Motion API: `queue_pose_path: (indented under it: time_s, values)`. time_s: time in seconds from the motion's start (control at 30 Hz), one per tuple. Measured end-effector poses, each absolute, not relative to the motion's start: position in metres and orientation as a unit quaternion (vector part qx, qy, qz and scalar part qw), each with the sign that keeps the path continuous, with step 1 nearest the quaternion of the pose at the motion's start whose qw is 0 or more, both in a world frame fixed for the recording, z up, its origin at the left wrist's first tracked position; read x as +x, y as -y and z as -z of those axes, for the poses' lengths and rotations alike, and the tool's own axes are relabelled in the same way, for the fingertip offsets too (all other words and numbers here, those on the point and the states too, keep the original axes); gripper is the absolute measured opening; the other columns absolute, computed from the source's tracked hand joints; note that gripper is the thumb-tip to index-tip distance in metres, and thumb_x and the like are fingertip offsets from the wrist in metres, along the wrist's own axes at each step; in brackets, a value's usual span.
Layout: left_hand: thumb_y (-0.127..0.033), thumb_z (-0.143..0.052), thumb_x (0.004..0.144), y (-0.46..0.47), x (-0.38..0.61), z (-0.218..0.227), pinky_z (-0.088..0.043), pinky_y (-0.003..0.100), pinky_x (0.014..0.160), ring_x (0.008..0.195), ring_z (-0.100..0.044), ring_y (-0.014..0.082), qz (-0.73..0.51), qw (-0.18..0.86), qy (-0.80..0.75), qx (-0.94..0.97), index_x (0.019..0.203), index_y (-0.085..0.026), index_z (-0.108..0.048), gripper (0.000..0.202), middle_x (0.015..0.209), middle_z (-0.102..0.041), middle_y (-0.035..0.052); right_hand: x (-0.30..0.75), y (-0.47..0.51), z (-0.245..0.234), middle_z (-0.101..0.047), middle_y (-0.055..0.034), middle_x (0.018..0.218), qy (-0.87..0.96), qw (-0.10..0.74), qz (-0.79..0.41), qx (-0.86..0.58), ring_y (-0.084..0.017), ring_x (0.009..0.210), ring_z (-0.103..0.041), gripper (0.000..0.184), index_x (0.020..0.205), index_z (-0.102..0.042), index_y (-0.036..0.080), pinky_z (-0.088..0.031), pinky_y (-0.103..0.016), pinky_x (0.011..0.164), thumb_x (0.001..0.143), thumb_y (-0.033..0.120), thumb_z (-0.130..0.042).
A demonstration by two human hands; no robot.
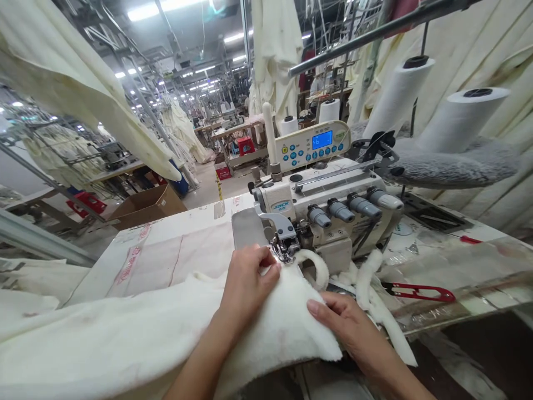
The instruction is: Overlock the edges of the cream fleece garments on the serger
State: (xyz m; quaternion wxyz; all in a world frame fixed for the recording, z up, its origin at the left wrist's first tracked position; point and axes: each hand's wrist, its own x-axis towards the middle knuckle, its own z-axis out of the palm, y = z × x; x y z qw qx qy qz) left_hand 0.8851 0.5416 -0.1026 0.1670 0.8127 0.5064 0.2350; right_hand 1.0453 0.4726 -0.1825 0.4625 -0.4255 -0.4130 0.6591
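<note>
Cream fleece fabric (166, 328) lies over the table in front of an overlock sewing machine (333, 205), its edge reaching the presser foot (287, 255). Close to the foot, my left hand (250, 278) pinches the fabric with thumb and index finger. My right hand (341, 316) grips the fabric's right edge, thumb on top and fingers underneath. A trimmed fleece strip (318, 269) curls beside the foot. Another fleece strip (391, 328) hangs over the table edge behind my right hand.
Red-handled thread snips (425, 291) lie on the table at right. White thread cones (400, 94) stand behind the machine, below a metal rail (375, 39). A control panel (312, 145) tops the machine. Hanging cream fabric (91, 89) and a cardboard box (147, 205) are at left.
</note>
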Motion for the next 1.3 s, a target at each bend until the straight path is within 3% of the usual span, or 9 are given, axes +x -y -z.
queue_pose_path:
  time_s: [0.27,0.47,0.67,0.87,1.03,1.1,1.17,1.23,1.3]
  values:
    - [-0.017,-0.052,0.075,-0.563,0.889,0.104,-0.037,0.028,0.065,0.064,-0.050,0.0142,-0.243,0.159,-0.535,0.793,0.061,-0.018,-0.055,0.014,0.062,-0.056,-0.0018,1.043,-0.486,0.182,-0.054,-0.0012,0.061,0.340,0.489,-0.703,-0.390,-0.010,0.052,-0.042,0.042,0.067,-0.059,0.012,-0.030,-0.019,0.049,0.071,0.053,-0.066]
    - [-0.016,-0.048,0.080,-0.505,0.885,0.118,-0.035,0.038,0.083,0.096,-0.050,0.0225,-0.296,0.019,-0.449,0.843,0.099,-0.020,-0.056,0.021,0.100,-0.059,0.0070,1.042,-0.469,0.174,-0.060,-0.0013,0.070,0.389,0.488,-0.681,-0.383,-0.016,0.067,-0.053,0.027,0.081,-0.063,0.015,-0.041,-0.024,0.062,0.073,0.040,-0.067]
    - [-0.010,-0.051,0.080,-0.460,0.883,0.147,-0.036,0.035,0.077,0.081,-0.054,0.0181,-0.322,-0.021,-0.388,0.864,0.102,-0.020,-0.055,0.024,0.086,-0.064,0.0034,1.038,-0.455,0.173,-0.059,0.0010,0.075,0.462,0.496,-0.611,-0.409,-0.015,0.074,-0.052,0.012,0.085,-0.062,0.016,-0.041,-0.023,0.069,0.075,0.022,-0.061]
    - [-0.006,-0.053,0.080,-0.461,0.890,0.133,-0.037,0.031,0.066,0.068,-0.050,0.0144,-0.396,-0.038,-0.373,0.838,0.086,-0.018,-0.058,0.014,0.069,-0.061,0.0014,1.036,-0.449,0.172,-0.055,0.0012,0.068,0.484,0.494,-0.578,-0.433,-0.012,0.064,-0.046,0.014,0.071,-0.061,0.015,-0.037,-0.021,0.059,0.075,0.028,-0.062]
    - [-0.008,-0.059,0.077,-0.454,0.891,0.143,-0.037,0.031,0.065,0.069,-0.048,0.0148,-0.420,-0.101,-0.318,0.844,0.095,-0.015,-0.062,0.020,0.070,-0.057,0.0033,1.041,-0.443,0.170,-0.040,0.0052,0.053,0.456,0.485,-0.610,-0.430,-0.007,0.048,-0.032,0.026,0.066,-0.057,0.014,-0.028,-0.018,0.045,0.078,0.038,-0.059]
    - [-0.008,-0.059,0.077,-0.454,0.888,0.149,-0.037,0.033,0.069,0.073,-0.049,0.0157,-0.419,-0.135,-0.295,0.848,0.100,-0.013,-0.061,0.023,0.074,-0.059,0.0043,1.045,-0.441,0.172,-0.041,0.0042,0.052,0.465,0.465,-0.634,-0.407,-0.008,0.047,-0.034,0.031,0.070,-0.058,0.014,-0.030,-0.019,0.044,0.082,0.042,-0.053]
    - [-0.007,-0.058,0.078,-0.454,0.886,0.153,-0.036,0.034,0.072,0.076,-0.049,0.0163,-0.412,-0.149,-0.289,0.851,0.099,-0.012,-0.062,0.022,0.076,-0.061,0.0047,1.050,-0.441,0.174,-0.050,0.0008,0.060,0.535,0.470,-0.560,-0.424,-0.011,0.053,-0.044,0.026,0.079,-0.063,0.015,-0.038,-0.021,0.049,0.085,0.037,-0.051]
    - [-0.006,-0.058,0.077,-0.454,0.886,0.151,-0.035,0.034,0.071,0.075,-0.049,0.0164,-0.406,-0.153,-0.278,0.857,0.098,-0.009,-0.061,0.021,0.076,-0.061,0.0051,1.055,-0.443,0.176,-0.057,-0.0033,0.076,0.637,0.503,-0.359,-0.461,-0.015,0.067,-0.052,0.019,0.098,-0.064,0.018,-0.043,-0.026,0.061,0.086,0.025,-0.051]
    - [-0.007,-0.058,0.077,-0.456,0.888,0.144,-0.034,0.032,0.067,0.072,-0.048,0.0158,-0.395,-0.143,-0.259,0.870,0.093,-0.010,-0.060,0.017,0.073,-0.060,0.0042,1.059,-0.445,0.177,-0.057,-0.0055,0.088,0.708,0.524,-0.140,-0.452,-0.017,0.078,-0.052,0.026,0.106,-0.061,0.020,-0.042,-0.029,0.069,0.083,0.012,-0.051]
